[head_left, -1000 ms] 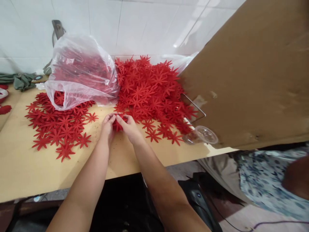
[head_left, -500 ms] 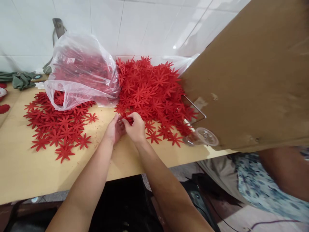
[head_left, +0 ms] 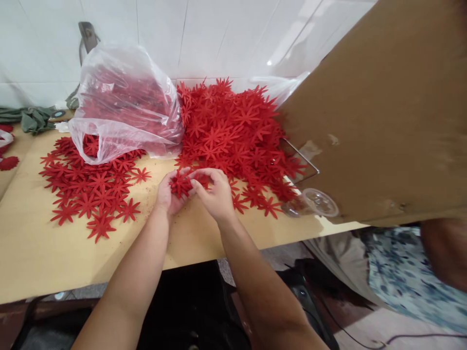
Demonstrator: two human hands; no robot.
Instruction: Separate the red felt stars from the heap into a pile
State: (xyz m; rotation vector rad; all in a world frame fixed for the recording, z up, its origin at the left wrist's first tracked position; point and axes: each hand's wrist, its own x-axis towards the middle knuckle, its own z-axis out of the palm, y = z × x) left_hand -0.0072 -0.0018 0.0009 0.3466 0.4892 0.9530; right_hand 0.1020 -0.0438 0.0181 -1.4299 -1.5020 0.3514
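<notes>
Red star-shaped cutouts (head_left: 180, 183) in both hands (head_left: 167, 195) (head_left: 219, 198)

Head-worn view, close above the table (head_left: 29, 238), facing forward and down at the hands (head_left: 216, 198)

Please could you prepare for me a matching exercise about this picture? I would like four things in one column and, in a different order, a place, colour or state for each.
Column 1
1. Left hand
2. Plastic bag
3. Cup
4. Cardboard

Column 2
A. near the lower edge of the cardboard
B. brown, at the far right
C. holding a red star-shaped piece
D. whitish, with red showing through it

Right pairs: 1-C, 2-D, 3-A, 4-B
</notes>
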